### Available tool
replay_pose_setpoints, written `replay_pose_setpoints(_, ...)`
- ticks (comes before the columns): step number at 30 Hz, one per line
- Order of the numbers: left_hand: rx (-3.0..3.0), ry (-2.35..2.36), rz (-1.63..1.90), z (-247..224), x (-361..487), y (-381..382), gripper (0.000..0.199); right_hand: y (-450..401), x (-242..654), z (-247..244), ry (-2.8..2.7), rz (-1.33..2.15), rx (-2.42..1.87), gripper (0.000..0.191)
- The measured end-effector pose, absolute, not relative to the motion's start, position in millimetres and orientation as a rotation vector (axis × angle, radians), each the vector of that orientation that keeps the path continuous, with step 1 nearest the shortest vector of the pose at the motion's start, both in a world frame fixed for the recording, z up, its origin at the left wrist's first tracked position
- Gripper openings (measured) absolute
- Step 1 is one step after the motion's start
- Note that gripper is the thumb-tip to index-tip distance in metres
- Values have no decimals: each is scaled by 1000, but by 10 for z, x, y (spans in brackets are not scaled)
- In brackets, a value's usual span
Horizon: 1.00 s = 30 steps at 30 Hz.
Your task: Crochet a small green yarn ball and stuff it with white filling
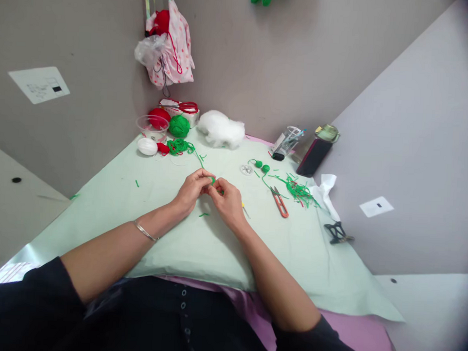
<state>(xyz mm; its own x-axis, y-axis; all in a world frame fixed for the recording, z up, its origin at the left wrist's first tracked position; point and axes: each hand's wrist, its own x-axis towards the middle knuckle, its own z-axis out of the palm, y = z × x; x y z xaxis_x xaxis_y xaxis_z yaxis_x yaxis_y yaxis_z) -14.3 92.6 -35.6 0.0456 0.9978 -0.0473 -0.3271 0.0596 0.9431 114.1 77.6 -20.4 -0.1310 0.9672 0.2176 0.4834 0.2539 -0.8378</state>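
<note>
My left hand (190, 190) is closed in a pinch on a small green crochet piece (212, 180), mostly hidden by the fingers. My right hand (229, 200) meets it from the right, its fingertips pressed together at the same piece. A strand of green yarn (199, 157) runs from a loose green tangle (178, 147) down to my left hand. Beside my right wrist shows a yellow-handled tool (243, 204) with a thin metal end; part of it is behind the hand. Two small green crocheted balls (265, 168) with yarn tails lie farther right.
Orange thread snips (280, 202) lie right of my hands, near green yarn scraps (299, 188). Along the back stand a green yarn ball (179, 126), white stuffing (221, 129), a clear cup (287, 141) and a dark phone (314, 156). Red-handled scissors (187, 107) rest on a box.
</note>
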Motion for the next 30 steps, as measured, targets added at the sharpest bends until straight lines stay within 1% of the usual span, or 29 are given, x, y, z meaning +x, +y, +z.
replay_pose_setpoints(2, 924, 944, 1282, -337, -132, 914, 5, 815, 1158, -232, -1708, 801, -1363, 20)
replay_pose_setpoints(8, 932, 881, 1279, -284, -98, 865, 6, 928, 1240, -315, -1593, 914, -1376, 26)
replay_pose_setpoints(11, 955, 853, 1267, -281, -105, 860, 15, 954, 1261, -319, -1557, 932, -1346, 31)
replay_pose_setpoints(14, 989, 869, 1290, -297, -130, 885, 21, 942, 1256, -293, -1578, 951, -1279, 29)
replay_pose_setpoints(17, 1039, 914, 1339, -307, -154, 916, 19, 921, 1250, -268, -1621, 1023, -1204, 26)
replay_pose_setpoints(22, 1149, 957, 1361, -288, -152, 918, 16, 936, 1277, -274, -1607, 1144, -1168, 42)
replay_pose_setpoints(25, 1173, 969, 1374, -289, -141, 900, 16, 954, 1288, -273, -1609, 1144, -1179, 43)
replay_pose_setpoints(30, 1180, 943, 1350, -318, -146, 869, 15, 958, 1290, -253, -1633, 1045, -1226, 40)
